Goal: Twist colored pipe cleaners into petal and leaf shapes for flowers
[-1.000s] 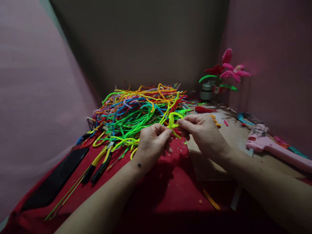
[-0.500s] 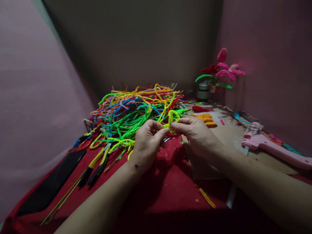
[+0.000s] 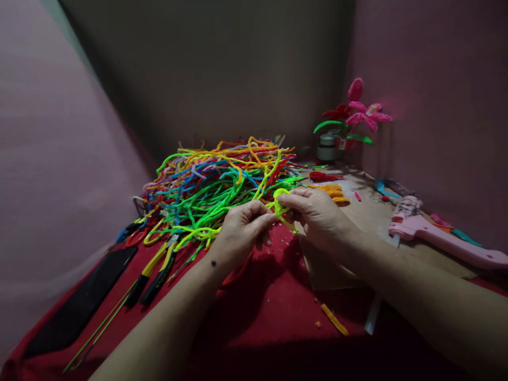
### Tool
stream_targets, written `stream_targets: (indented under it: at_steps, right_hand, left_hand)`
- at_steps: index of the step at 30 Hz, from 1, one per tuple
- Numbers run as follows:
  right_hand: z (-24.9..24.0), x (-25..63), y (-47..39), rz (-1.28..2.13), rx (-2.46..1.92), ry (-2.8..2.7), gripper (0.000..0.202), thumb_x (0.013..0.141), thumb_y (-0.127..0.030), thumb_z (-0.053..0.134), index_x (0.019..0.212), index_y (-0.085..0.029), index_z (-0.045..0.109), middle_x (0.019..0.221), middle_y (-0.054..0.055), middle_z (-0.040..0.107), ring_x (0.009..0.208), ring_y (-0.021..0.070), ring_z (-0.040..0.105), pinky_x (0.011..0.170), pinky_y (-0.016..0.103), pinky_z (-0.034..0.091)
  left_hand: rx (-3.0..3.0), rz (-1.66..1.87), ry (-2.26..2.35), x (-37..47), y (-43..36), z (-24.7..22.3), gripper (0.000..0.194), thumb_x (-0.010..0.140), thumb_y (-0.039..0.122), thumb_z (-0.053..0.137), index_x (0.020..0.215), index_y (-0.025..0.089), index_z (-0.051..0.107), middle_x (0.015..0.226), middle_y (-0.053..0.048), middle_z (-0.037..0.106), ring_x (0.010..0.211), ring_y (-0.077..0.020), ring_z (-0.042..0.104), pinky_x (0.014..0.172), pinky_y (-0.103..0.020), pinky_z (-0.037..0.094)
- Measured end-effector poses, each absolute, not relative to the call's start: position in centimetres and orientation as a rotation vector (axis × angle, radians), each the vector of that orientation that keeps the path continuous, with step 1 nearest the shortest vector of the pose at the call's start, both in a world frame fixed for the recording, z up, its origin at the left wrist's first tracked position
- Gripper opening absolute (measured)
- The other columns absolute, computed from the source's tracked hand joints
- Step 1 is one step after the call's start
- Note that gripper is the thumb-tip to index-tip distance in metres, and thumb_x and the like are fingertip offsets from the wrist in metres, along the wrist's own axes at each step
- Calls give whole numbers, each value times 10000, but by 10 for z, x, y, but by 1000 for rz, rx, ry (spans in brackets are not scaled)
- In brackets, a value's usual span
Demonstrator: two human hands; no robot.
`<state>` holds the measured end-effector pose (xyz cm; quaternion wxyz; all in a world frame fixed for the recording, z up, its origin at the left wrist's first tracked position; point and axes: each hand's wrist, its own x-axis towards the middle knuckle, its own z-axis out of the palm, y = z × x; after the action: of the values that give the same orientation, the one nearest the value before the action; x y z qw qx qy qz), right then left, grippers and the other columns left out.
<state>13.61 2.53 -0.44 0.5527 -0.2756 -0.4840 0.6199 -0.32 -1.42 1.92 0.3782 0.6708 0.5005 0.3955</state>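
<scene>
A bright yellow pipe cleaner (image 3: 281, 196), bent into a loop with a loose end hanging below, is held between my two hands over the table. The fingers of my right hand (image 3: 317, 214) pinch it at the loop's side. My left hand (image 3: 245, 225) pinches thumb to forefinger at its lower left; the fingers partly hide what they grip. Behind my hands spreads a big heap of pipe cleaners (image 3: 214, 198) in green, orange, blue, red and other colours.
Yellow-and-black pliers (image 3: 159, 272) and a black flat object (image 3: 81, 304) lie at left. At right, a pink glue gun (image 3: 444, 233) rests on a board (image 3: 367, 211) with orange pieces (image 3: 327, 189). Pink pipe-cleaner flowers (image 3: 369, 115) stand behind. An orange strip (image 3: 334, 319) lies in front.
The yellow loop has turned and sits lower, looking more compact, with an end now hanging down. My right fingers have shifted up onto it. The whole view has shifted slightly.
</scene>
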Motion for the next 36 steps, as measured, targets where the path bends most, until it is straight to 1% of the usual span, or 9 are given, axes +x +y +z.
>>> stream_targets:
  at_steps: [5, 11, 19, 25, 28, 30, 32, 34, 36]
  right_hand:
    - [-8, 133, 24, 1501, -627, -1110, 154, 634, -203, 607, 532, -157, 501, 501, -37, 463, 458, 73, 392, 455, 237, 289]
    - [-5, 133, 24, 1594, -556, -1096, 134, 640, -169, 582, 536, -155, 498, 517, -35, 474, 470, 74, 409, 462, 234, 297]
    - [-1, 137, 22, 1707, -593, -1129, 140, 624, -200, 659, 560, -137, 552, 536, -18, 529, 492, 83, 469, 509, 241, 349]
    - [-3, 136, 24, 1710, -587, -1065, 195, 622, -202, 664, 510, -149, 513, 468, -42, 467, 432, 74, 413, 472, 243, 326]
    - [-3, 138, 25, 1690, -608, -1099, 174, 618, -222, 688, 550, -143, 548, 517, -27, 505, 470, 76, 436, 485, 238, 317]
    - [-3, 138, 24, 1670, -618, -1149, 187, 621, -245, 699, 561, -139, 557, 537, -23, 504, 489, 75, 433, 492, 237, 306]
    - [-4, 138, 22, 1644, -614, -1200, 231, 629, -262, 700, 533, -139, 529, 509, -37, 459, 474, 64, 396, 475, 231, 272]
    - [-5, 137, 21, 1624, -611, -1241, 266, 636, -270, 697, 510, -141, 502, 486, -50, 420, 459, 55, 358, 459, 229, 239]
    - [-6, 136, 20, 1610, -610, -1271, 236, 638, -274, 695, 539, -137, 530, 504, -42, 452, 470, 58, 373, 467, 230, 254]
  left_hand:
    - [1746, 878, 1249, -7, -13, 24, 160, 764, 229, 555, 645, 146, 486, 476, 47, 470, 404, -68, 446, 415, -187, 354]
    - [1676, 864, 1244, -9, -11, 23, 172, 766, 256, 549, 657, 152, 467, 506, 40, 488, 408, -72, 449, 423, -202, 363]
    - [1763, 834, 1255, -11, -11, 25, 180, 777, 258, 538, 646, 150, 479, 477, 47, 477, 409, -68, 432, 427, -193, 325]
    - [1920, 733, 1317, -16, -9, 26, 190, 766, 231, 554, 606, 137, 507, 467, 51, 460, 430, -56, 407, 449, -184, 305]
    - [1853, 727, 1282, -19, -9, 28, 181, 771, 270, 553, 659, 128, 554, 541, 28, 520, 494, -73, 450, 500, -198, 350]
    - [1812, 790, 1226, -18, -9, 29, 182, 764, 303, 566, 782, 125, 598, 708, -11, 604, 620, -103, 521, 580, -215, 396]
    - [1797, 867, 1184, -16, -9, 28, 237, 737, 312, 602, 886, 128, 607, 865, -39, 629, 757, -133, 553, 668, -233, 415]
    - [1764, 929, 1198, -13, -9, 26, 256, 713, 306, 628, 886, 119, 609, 872, -44, 630, 773, -139, 552, 683, -238, 412]
    - [1730, 952, 1257, -11, -8, 22, 226, 709, 312, 624, 804, 107, 614, 759, -27, 613, 669, -115, 522, 605, -224, 389]
